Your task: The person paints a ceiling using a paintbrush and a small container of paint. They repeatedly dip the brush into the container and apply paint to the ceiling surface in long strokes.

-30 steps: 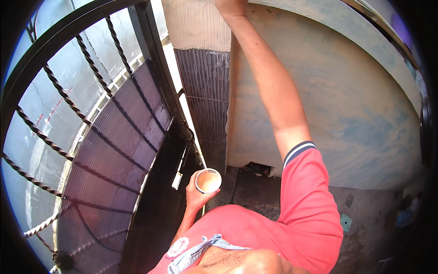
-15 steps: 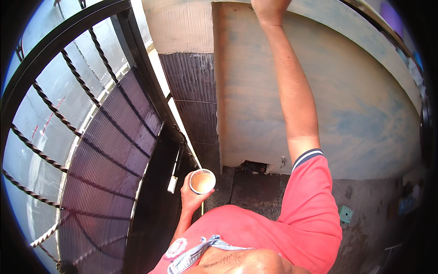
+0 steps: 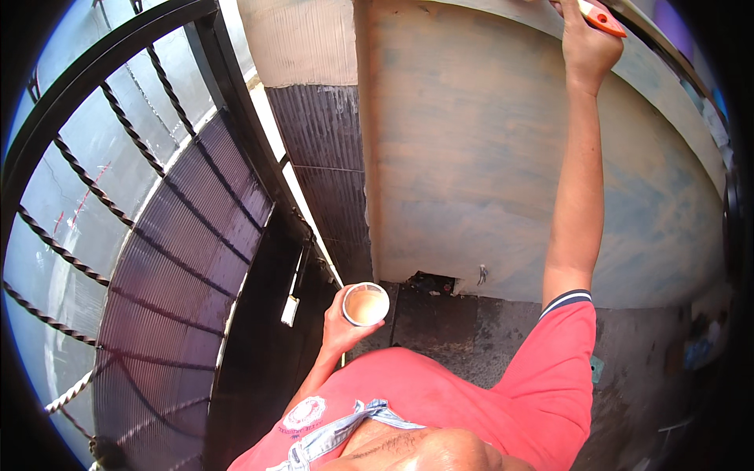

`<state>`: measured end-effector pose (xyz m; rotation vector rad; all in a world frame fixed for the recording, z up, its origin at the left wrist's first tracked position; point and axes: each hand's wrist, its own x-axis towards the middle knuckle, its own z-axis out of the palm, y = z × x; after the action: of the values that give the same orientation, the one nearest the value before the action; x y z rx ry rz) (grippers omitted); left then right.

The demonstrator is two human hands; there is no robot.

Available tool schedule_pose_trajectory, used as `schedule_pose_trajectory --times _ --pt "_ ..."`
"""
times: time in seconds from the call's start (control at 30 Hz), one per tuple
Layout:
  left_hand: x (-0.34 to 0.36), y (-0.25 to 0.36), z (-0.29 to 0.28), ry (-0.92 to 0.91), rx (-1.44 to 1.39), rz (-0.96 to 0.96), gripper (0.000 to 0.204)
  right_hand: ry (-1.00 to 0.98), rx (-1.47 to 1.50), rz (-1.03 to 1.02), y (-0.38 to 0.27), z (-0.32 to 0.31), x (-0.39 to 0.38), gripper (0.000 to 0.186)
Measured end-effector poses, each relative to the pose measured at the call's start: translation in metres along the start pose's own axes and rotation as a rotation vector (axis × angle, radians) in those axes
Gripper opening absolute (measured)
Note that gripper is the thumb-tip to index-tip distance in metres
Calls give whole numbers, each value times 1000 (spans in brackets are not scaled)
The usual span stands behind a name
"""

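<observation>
My left hand (image 3: 342,326) is wrapped around a white cup (image 3: 382,301) in front of my waist. Tan, creamy paint (image 3: 364,304) fills part of the cup. At the top right edge of the head view, my right hand (image 3: 589,53) is raised with the arm stretched out, closed on a paintbrush (image 3: 605,19) with an orange-red and white handle. The brush's bristles are out of view. Near that hand stands a wall panel (image 3: 471,157) with streaky tan over bluish grey.
A black metal gate (image 3: 208,63) with twisted bars and ribbed sheeting stands on the left. A ribbed pillar (image 3: 318,149) adjoins the panel. Low on the wall is a dark hole (image 3: 430,282) with wires (image 3: 482,275) beside it. Dark tiles (image 3: 436,323) cover the floor.
My right hand has swung to the right along the wall's top, and the brush handle has come into view. My left hand and the cup have shifted slightly right and up.
</observation>
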<state>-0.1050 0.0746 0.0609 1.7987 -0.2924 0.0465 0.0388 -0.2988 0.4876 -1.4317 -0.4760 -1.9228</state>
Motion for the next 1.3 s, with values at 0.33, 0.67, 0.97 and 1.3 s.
schedule_pose_trajectory --times 0.33,0.67,0.97,1.3 --pt "-6 6 -2 41 -15 -23 81 27 155 47 -45 47 -59 10" --pt "-14 -14 -14 144 -26 -13 85 -95 359 45 -93 222 -143 12" --pt "-20 -18 -29 217 -43 0 87 -130 259 -76 -71 259 -168 14" --pt "-11 -12 -23 148 -26 2 84 -56 150 24 -53 138 -119 10"
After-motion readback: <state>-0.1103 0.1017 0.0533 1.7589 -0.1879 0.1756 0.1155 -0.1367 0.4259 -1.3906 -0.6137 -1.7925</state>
